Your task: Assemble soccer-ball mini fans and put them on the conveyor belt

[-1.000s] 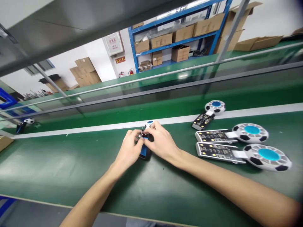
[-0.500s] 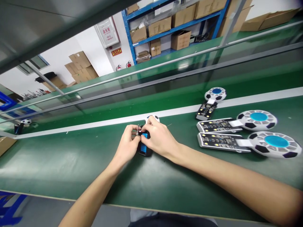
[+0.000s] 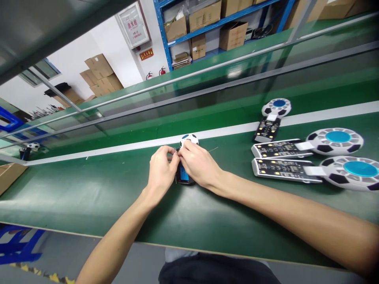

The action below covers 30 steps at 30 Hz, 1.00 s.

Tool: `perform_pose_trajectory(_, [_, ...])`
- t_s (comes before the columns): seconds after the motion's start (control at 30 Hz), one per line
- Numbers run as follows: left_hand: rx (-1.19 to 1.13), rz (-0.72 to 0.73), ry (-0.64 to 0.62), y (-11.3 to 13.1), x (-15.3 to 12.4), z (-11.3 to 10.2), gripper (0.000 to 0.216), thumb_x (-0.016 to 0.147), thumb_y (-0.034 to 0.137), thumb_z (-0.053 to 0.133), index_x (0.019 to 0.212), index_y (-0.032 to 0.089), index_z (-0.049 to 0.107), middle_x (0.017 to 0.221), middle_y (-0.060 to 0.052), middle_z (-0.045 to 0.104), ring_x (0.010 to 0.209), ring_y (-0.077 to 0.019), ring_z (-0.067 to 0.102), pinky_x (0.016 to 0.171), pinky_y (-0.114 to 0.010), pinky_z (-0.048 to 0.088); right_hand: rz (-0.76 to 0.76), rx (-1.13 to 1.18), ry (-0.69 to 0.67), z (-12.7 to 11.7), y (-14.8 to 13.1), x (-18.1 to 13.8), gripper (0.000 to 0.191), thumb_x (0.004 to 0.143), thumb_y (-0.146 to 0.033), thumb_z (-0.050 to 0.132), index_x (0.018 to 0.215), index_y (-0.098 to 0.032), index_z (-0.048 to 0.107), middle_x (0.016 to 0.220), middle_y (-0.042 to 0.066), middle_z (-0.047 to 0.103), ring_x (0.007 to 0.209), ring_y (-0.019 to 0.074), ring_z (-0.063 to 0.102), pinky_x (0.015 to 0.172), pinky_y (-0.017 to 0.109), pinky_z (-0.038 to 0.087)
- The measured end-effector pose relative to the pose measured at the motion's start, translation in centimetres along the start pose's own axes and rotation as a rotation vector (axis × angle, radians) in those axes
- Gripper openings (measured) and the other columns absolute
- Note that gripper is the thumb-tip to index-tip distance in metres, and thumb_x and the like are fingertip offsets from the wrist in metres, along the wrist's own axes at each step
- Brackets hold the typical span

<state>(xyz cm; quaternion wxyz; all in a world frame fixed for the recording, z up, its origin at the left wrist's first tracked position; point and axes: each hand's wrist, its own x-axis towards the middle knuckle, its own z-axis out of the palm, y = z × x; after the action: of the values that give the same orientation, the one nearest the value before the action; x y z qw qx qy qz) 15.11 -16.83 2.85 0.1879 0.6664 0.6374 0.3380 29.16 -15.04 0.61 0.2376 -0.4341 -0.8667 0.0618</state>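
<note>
A football-patterned device lies in front of me, its round black-and-white head point(image 3: 189, 138) pointing away and its dark handle housing point(image 3: 186, 182) towards me. The handle is uncovered, and a blue block point(image 3: 184, 173) shows inside. At the handle's left side my left hand point(image 3: 162, 167) is closed, thumb and fingers pinching a thin circuit board point(image 3: 176, 176) seen nearly edge-on. My right hand point(image 3: 201, 163) bends over the handle's neck from the right, its fingertips pinched together against the left ones. What lies between the right fingertips is hidden.
To the right rest three similar devices with exposed boards: a far one point(image 3: 268, 128), a middle one point(image 3: 278, 148) and a near one point(image 3: 284, 170). Another ball-headed device point(image 3: 33, 146) stands far left, by a cardboard box point(image 3: 10, 175). A white strip point(image 3: 133, 148) runs along the green bench point(image 3: 89, 197).
My fingertips have come closer together over the handle. The board has turned more edge-on beside it. The camera view has shifted slightly.
</note>
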Motion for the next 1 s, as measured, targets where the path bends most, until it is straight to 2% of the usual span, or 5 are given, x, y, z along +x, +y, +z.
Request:
perform_pose_trajectory(0.43, [-0.285, -0.059, 0.072, -1.5, 0.8, -0.1, 0.024, 0.080, 0.037, 0.065, 0.086, 0.014, 0.068, 0.086, -0.004, 0.069, 0.069, -0.0144, 0.064, 0.064, -0.024, 0.053, -0.015, 0.128, 0.177, 1.0, 0.7, -0.1, 0.019, 0.092, -0.008, 0.041, 0.094, -0.013, 0.059, 0.103, 0.014, 0.055, 0.100, 0.0267, 0.054, 0.086, 0.040, 0.050])
perform_pose_trajectory(0.63, [-0.396, -0.126, -0.097, -1.7, 2.4, -0.9, 0.031, 0.077, 0.045, 0.068, 0.083, 0.015, 0.063, 0.087, -0.004, 0.063, 0.068, -0.0133, 0.061, 0.059, -0.025, 0.056, 0.360, 0.386, 0.079, 0.1, 1.5, 0.1, 0.041, 0.085, -0.026, 0.062, 0.123, -0.020, 0.045, 0.107, 0.011, 0.060, 0.092, 0.0265, 0.062, 0.075, 0.038, 0.051])
perform_pose_trajectory(0.73, [-0.360, -0.070, -0.087, -1.8, 5.0, -0.4, 0.028, 0.078, 0.043, 0.066, 0.083, 0.016, 0.062, 0.086, -0.004, 0.064, 0.070, -0.0143, 0.061, 0.057, -0.024, 0.055, 0.509, 0.469, 0.063, 0.0, 2.9, 2.4, 0.042, 0.084, -0.028, 0.061, 0.122, -0.024, 0.044, 0.089, 0.003, 0.065, 0.080, 0.0232, 0.064, 0.073, 0.035, 0.049])
perform_pose_trajectory(0.83, [-0.246, -0.001, -0.013, -1.6, 9.8, 0.9, 0.021, 0.081, 0.036, 0.061, 0.086, 0.016, 0.063, 0.089, -0.006, 0.065, 0.072, -0.0154, 0.062, 0.059, -0.026, 0.056, 0.551, 0.412, 0.153, 0.3, 4.9, 6.7, 0.040, 0.084, -0.027, 0.062, 0.121, -0.023, 0.046, 0.100, 0.006, 0.068, 0.091, 0.0242, 0.065, 0.080, 0.035, 0.049])
perform_pose_trajectory(1.0, [-0.019, 0.023, 0.077, -1.1, 17.4, 3.2, 0.009, 0.082, 0.023, 0.060, 0.081, 0.015, 0.063, 0.082, -0.008, 0.066, 0.077, -0.0192, 0.062, 0.077, -0.035, 0.052, 0.613, 0.319, 0.062, -1.9, 9.2, 11.6, 0.032, 0.088, -0.029, 0.061, 0.117, -0.017, 0.055, 0.103, 0.011, 0.069, 0.083, 0.0201, 0.067, 0.076, 0.031, 0.052])
